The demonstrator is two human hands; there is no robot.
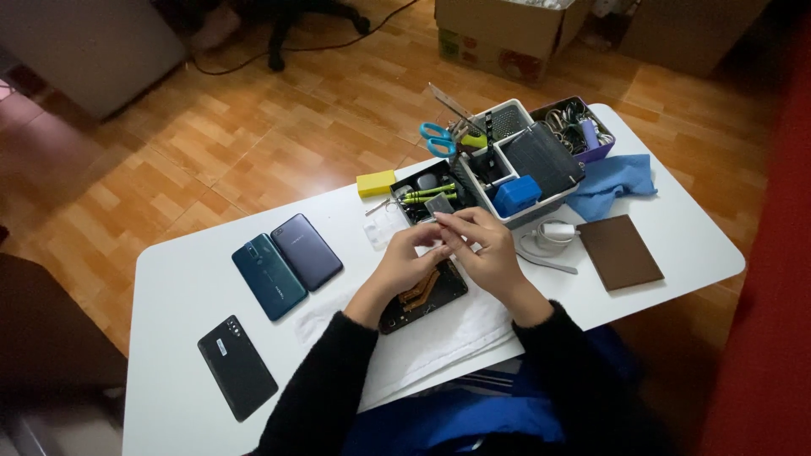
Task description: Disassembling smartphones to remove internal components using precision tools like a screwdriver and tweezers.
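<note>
Opened phone [422,297], innards up, on white cloth [439,338] at bench [169,287] near edge. Above it, left hand [404,263] and right hand [483,249] pinch one small part [439,250]. Three phones at 9 o'clock; tool tray [515,169] at 12 o'clock.

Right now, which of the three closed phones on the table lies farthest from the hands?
The black phone, alone near the table's front left corner. The teal phone and dark blue phone lie side by side, closer to the hands.
</note>
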